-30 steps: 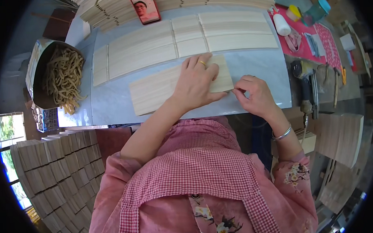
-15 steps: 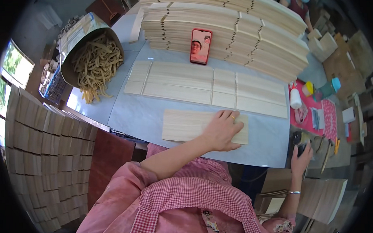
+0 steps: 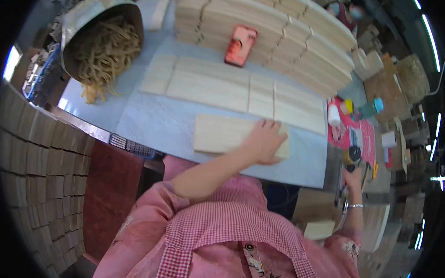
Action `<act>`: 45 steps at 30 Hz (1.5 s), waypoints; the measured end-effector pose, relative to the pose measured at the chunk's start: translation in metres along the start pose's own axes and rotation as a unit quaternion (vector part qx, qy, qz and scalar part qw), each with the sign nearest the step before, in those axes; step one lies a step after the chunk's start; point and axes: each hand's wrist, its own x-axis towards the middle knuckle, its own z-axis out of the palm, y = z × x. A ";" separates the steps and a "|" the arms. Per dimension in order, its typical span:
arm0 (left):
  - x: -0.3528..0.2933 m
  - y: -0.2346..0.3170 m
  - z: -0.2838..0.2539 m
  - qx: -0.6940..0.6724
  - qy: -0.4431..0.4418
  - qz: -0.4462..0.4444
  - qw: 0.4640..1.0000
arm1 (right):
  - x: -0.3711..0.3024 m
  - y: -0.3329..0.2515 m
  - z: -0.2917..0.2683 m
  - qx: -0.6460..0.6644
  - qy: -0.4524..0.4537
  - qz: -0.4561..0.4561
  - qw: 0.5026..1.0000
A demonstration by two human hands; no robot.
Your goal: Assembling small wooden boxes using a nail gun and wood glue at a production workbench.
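Observation:
My left hand spans the right part of a short pale wooden board lying near the table's front edge. Its fingers reach toward the far edge, and the thumb side is at the near edge. Off the table's right side, my right hand is closed round a dark hand tool with a round black end; blur hides its exact kind. Beyond the board lies a long grooved wooden strip, flat on the pale table. A red-cased phone leans against tall stacks of grooved wooden strips.
A tipped container spills tan bands at the far left. Stacked wood blocks stand left of the table. On the right are a white bottle, a teal-lidded bottle and a pink mat. A co-worker is at the back right.
The view has tilted and shifted, blurring slightly. My right hand has moved a little, and more of the dark tool shows above it. My left hand stays on the board.

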 end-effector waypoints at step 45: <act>-0.038 -0.024 -0.041 0.029 0.034 -0.024 0.999 | -0.144 -0.229 -0.048 0.196 -0.175 -0.056 0.963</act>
